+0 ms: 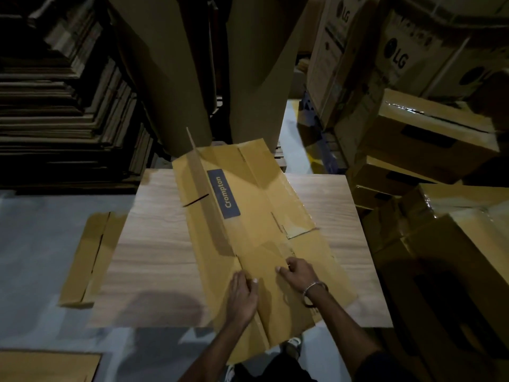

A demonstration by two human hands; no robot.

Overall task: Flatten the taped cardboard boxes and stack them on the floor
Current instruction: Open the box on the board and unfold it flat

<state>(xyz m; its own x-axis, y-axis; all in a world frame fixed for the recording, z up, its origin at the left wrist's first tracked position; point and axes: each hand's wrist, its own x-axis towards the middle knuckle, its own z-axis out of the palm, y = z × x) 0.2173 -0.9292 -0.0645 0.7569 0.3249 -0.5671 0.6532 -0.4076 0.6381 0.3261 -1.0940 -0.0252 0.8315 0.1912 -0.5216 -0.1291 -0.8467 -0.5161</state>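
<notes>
Left grip (242,295) is lying flat with fingers extended, pressing on the near end of the flattened Crompton box (248,216). Right grip (296,274) is resting beside it, fingers curled, pinching at the cardboard surface. The box is lying lengthwise across the wooden bench (154,244), overhanging its near edge. Another flattened box (88,257) is lying at the bench's left edge. Taped boxes (429,139) are standing stacked at right.

Flattened yellow-brown Crompton box (248,230) lies lengthwise on the wooden board (154,249) — near end overhanging.
</notes>
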